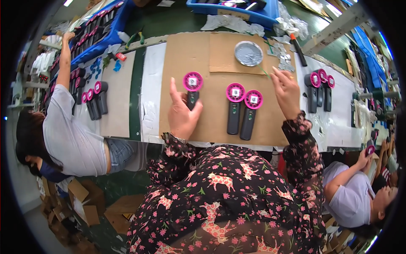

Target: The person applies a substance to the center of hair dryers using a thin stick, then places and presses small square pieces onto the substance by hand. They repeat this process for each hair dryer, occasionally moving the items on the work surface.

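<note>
My left hand (pixel 183 116) is wrapped round the dark grey handle of a small handheld fan (pixel 193 82), its index finger pointing up. The fan has a round pink-rimmed head with a white square label in the middle. Between the fingertips of my right hand (pixel 286 89) is a thin green stick (pixel 264 71), slanting toward a round tub of grey paste (pixel 248 54). To the right of my left hand, two similar fans, a left one (pixel 234 108) and a right one (pixel 250 114), lie side by side on a cardboard sheet (pixel 215 127).
More pink-headed fans lie at right (pixel 313 93) and at left (pixel 100 97). Blue bins (pixel 237 12) of parts stand at the back. An orange-tipped black tool (pixel 298 50) rests beside grey scraps (pixel 284 57). One co-worker (pixel 76 127) reaches on the left; another (pixel 351 186) sits on the right.
</note>
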### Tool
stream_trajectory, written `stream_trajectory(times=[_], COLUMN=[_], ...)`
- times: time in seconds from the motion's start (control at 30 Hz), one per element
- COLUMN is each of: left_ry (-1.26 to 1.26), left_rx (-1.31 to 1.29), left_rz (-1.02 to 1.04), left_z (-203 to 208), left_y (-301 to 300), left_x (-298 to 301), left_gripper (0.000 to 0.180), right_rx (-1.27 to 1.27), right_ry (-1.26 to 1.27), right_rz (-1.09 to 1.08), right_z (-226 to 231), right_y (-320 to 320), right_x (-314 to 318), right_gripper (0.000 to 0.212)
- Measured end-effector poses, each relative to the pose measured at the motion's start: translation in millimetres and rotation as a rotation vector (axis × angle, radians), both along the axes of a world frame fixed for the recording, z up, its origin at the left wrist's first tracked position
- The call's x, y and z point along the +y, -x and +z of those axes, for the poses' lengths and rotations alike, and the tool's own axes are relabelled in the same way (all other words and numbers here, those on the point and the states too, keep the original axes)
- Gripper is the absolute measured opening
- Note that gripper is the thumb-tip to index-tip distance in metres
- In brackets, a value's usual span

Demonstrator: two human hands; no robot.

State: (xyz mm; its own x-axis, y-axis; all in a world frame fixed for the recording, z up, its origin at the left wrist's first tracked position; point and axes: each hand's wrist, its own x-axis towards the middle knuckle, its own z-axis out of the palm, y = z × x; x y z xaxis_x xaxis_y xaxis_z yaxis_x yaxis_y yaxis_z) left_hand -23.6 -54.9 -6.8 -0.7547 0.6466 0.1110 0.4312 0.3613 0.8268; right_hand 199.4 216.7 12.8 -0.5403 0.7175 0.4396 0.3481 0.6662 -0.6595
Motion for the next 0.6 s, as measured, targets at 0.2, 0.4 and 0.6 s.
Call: stream_trajectory(times=[0.2, 0.4, 0.6], left_ry=[0.138, 0.284, 0.054], left_rx=[0.27, 0.466, 0.149], left_rz=[0.292, 0.349, 0.177], left_z=[0.5, -15.3, 25.5], left_y=[104.7, 141.6, 33.6], left_x=[-40.1, -54.2, -16.8], left_gripper=[0.109, 0.1, 0.059], right_rx=[0.079, 0.098, 0.121], right_ry=[0.146, 0.325, 0.504], right_rz=[-0.011, -0.131, -0.05], right_z=[12.8, -0.8, -15.8], right_y=[-51.8, -82.6, -92.3], right_x=[-47.8, -86.9, -114.4], right_gripper=[0.022, 0.02, 0.018])
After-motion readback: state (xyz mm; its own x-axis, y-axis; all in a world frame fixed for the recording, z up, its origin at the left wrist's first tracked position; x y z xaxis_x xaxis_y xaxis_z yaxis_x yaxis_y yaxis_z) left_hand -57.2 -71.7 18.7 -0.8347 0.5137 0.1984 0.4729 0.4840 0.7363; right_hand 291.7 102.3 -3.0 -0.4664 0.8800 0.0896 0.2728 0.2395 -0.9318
